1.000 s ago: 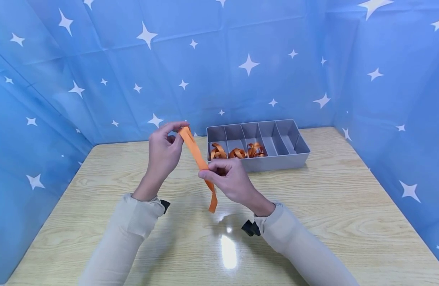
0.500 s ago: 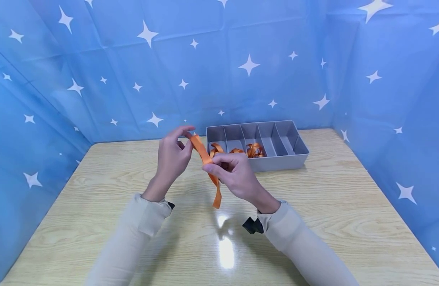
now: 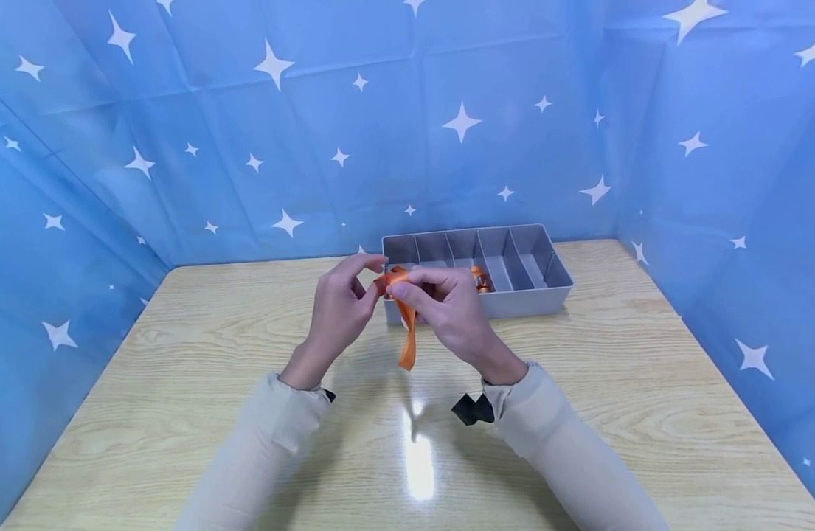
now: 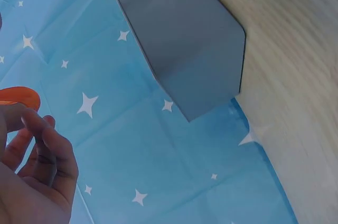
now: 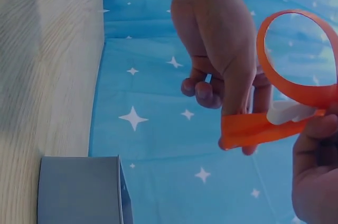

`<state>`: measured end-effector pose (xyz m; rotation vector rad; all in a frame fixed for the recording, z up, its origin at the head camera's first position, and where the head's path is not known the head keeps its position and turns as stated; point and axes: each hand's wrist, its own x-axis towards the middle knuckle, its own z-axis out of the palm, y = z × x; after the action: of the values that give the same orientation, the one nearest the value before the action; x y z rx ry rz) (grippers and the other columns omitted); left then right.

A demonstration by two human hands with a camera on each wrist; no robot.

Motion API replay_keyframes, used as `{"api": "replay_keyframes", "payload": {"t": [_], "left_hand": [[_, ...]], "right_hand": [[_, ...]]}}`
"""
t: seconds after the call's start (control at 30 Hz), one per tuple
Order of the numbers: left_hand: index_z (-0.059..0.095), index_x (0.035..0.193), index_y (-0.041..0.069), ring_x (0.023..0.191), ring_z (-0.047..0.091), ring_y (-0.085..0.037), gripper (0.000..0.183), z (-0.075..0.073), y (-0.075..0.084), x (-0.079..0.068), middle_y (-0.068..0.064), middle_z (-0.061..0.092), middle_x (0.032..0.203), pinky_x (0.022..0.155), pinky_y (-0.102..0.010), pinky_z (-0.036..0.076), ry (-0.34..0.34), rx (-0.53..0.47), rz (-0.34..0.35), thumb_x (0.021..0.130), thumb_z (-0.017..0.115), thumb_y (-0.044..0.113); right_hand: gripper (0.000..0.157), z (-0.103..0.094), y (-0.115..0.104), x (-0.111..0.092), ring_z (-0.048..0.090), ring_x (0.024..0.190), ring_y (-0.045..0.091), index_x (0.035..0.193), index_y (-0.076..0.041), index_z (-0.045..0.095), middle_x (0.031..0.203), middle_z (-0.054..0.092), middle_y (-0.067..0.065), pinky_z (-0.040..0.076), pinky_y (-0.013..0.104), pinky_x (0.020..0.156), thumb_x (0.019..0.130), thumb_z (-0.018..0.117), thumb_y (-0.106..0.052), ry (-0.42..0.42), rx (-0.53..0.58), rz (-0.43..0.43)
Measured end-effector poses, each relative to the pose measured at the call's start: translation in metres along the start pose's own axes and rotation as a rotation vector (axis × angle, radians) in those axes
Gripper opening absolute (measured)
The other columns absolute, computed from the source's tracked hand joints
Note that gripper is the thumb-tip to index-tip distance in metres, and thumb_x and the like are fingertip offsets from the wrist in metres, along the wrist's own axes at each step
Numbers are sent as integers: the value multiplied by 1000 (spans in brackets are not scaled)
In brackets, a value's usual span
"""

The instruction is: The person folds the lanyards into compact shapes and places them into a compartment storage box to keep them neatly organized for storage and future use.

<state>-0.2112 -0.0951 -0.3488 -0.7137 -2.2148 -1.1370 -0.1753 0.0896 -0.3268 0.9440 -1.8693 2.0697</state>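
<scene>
An orange ribbon is stretched between both hands above the table, in front of the box. My left hand pinches one folded end between thumb and fingers. Close by on the right, my right hand pinches the ribbon between thumb and forefinger, and a tail hangs below. In the right wrist view the ribbon makes a round loop over the right fingertips, and a small whitish piece shows against it, its kind unclear. The left wrist view shows only a bit of orange ribbon above the fingers.
Behind the hands stands a grey divided box with several compartments. A curled orange ribbon lies in the middle one; the hands partly hide the left ones. A blue star-patterned curtain surrounds the wooden table.
The left hand has moved right and slightly down toward the right hand. The right hand has risen slightly. The stretch of ribbon between them has grown shorter, and its tail hangs higher.
</scene>
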Motion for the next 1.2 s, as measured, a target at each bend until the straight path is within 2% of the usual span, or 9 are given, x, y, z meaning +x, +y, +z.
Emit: {"api": "replay_keyframes", "payload": {"t": [0.13,0.3,0.47,0.57,0.7,0.83,0.93,1.07,1.2], "left_hand": [[74,106,2,44,41,-8,18,4,1,-5,-9,72,95,43,-22,38,0,-26,44,88,71,-2],[75,103,0,45,41,-6,16,9,2,-10,-10,73,90,43,-20,39,5,-65,82,88,73,-1],[72,112,-1,46,42,-8,26,12,2,-13,-11,72,94,45,-20,40,1,-99,126,86,73,-4],[68,119,-2,47,48,-9,35,15,2,-15,-14,72,97,47,-20,45,-6,-140,160,85,73,-7],[63,126,-2,48,56,-10,42,19,3,-19,-18,72,98,48,-21,49,-10,-217,172,85,72,-10],[56,128,-2,45,55,-11,45,24,5,-24,-21,71,96,44,-20,48,13,-274,187,86,69,-13],[52,125,-4,42,52,-11,42,27,7,-26,-23,70,93,43,-18,46,42,-291,221,86,67,-15],[59,114,-6,41,50,-9,30,28,11,-27,-21,68,91,42,-17,44,71,-294,242,87,65,-17],[66,104,-7,40,49,-11,19,29,14,-27,-19,69,90,40,-19,44,62,-379,190,88,63,-17]], "right_hand": [[25,-1,-2,2,48,58,21,95,11,72,81,66,7,45,24,52,96,69,-13,20,-2,5],[20,-4,-2,6,47,59,24,98,8,75,76,65,9,44,28,53,96,68,-11,51,-23,-22],[20,-6,0,8,46,59,22,98,7,75,72,62,8,41,27,53,95,68,-11,86,-39,-38],[19,-7,1,9,45,58,22,98,6,75,71,60,8,40,27,53,95,69,-12,108,-40,-49],[20,-8,1,12,46,59,22,99,6,75,74,62,8,42,27,53,95,69,-13,135,-34,-50],[22,-9,2,13,48,59,24,99,8,74,80,67,7,46,25,54,96,68,-13,166,-27,-42],[23,-9,2,14,50,59,22,100,10,73,83,69,7,48,23,54,96,68,-12,182,-17,-44],[22,-10,1,16,50,57,19,101,11,73,84,70,6,49,22,53,95,68,-10,192,0,-52],[20,-10,0,17,48,55,20,101,10,73,83,69,5,46,22,52,96,67,-8,197,0,-61]]}}
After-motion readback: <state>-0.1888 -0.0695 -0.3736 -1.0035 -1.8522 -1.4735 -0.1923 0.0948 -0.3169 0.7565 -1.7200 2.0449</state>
